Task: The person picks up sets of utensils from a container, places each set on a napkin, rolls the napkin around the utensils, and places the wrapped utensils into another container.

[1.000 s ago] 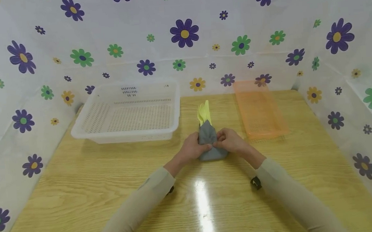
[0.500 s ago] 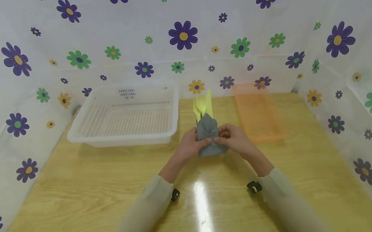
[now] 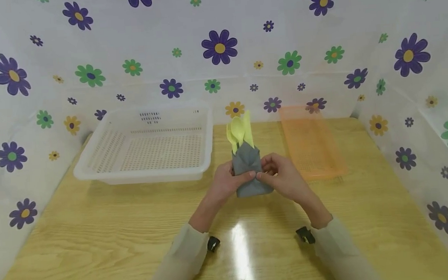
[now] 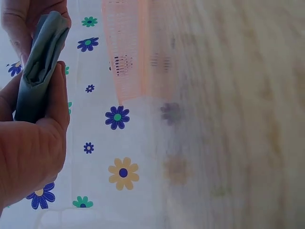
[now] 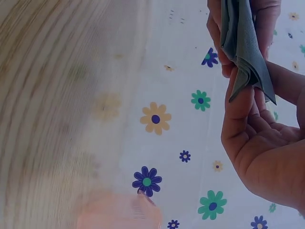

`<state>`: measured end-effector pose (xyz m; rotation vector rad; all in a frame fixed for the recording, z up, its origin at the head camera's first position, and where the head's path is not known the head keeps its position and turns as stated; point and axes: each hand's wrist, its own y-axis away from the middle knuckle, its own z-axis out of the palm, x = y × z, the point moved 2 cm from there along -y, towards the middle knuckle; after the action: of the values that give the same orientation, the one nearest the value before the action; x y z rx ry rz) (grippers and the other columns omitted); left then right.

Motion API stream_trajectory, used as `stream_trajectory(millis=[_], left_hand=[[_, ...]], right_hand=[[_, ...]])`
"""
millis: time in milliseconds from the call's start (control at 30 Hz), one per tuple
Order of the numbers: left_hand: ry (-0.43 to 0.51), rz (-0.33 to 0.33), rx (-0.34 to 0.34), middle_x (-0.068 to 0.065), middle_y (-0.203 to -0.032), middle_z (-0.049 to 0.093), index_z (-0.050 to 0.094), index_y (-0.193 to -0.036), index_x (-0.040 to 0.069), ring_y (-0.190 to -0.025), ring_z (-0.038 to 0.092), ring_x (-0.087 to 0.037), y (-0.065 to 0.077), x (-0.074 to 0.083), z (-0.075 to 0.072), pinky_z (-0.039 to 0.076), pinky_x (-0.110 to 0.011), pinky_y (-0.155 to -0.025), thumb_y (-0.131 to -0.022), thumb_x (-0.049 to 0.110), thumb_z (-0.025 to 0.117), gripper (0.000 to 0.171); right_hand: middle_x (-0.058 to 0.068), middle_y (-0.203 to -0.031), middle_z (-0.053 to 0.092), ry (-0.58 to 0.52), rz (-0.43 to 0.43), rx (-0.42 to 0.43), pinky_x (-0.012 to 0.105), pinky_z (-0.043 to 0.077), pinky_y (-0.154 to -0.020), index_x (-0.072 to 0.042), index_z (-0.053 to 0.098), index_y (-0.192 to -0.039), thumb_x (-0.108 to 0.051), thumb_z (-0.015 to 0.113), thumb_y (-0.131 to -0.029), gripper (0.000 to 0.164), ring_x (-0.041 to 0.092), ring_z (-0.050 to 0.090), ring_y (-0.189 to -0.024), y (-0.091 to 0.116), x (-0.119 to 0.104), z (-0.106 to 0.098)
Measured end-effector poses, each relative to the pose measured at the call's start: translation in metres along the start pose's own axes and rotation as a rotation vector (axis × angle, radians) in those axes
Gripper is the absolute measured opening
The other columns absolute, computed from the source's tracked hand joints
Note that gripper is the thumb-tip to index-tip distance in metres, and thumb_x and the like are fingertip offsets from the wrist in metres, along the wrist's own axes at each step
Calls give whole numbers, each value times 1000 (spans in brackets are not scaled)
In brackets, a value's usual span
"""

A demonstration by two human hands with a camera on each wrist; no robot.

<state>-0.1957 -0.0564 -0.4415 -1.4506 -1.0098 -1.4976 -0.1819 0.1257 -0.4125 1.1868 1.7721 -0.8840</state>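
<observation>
A grey folded napkin (image 3: 247,158) stands nearly upright between both hands, seemingly lifted off the wooden table. Out of its top stick a yellow spoon (image 3: 237,129), a yellow knife (image 3: 248,130) and, at the left, a slimmer yellow utensil (image 3: 231,136), probably a fork. My left hand (image 3: 225,182) grips the napkin's left side, thumb across the front. The right hand (image 3: 284,178) pinches its right edge, the two thumb tips almost meeting. Both wrist views show the napkin's layered lower edge (image 4: 40,67) from below; the fingers behind it are partly hidden in the head view.
A white perforated basket (image 3: 143,174) stands at the back left of the table (image 3: 118,240). At the back right lies a translucent orange basket (image 3: 313,151). A flower-patterned sheet (image 3: 187,35) walls in the back and sides.
Both hands have raised the napkin from lying on the table and tipped it upright, so the cutlery shows more fully. It has then shifted slightly left. The head view has tilted upward.
</observation>
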Motion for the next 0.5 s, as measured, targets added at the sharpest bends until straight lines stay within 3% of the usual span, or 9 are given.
stream_trajectory(millis=[333, 500], left_hand=[[-69, 72, 105, -18, -115, 66, 59, -122, -3, -104, 63, -25, 5, 17, 0, 51, -42, -92, -88, 7, 72, 38], [-42, 89, 127, -17, -117, 64, 56, -129, 0, -104, 62, -24, 6, 18, 0, 51, -40, -91, -88, 7, 71, 43]], right_hand=[[4, -88, 66, 112, -14, -122, 29, 48, -67, -5, 68, -102, -16, 68, -94, 13, 19, 56, -78, 7, -7, -3], [8, -96, 68, 110, -36, -49, 30, 51, -66, -4, 65, -113, -12, 66, -95, 19, 18, 60, -79, 8, -9, 0]])
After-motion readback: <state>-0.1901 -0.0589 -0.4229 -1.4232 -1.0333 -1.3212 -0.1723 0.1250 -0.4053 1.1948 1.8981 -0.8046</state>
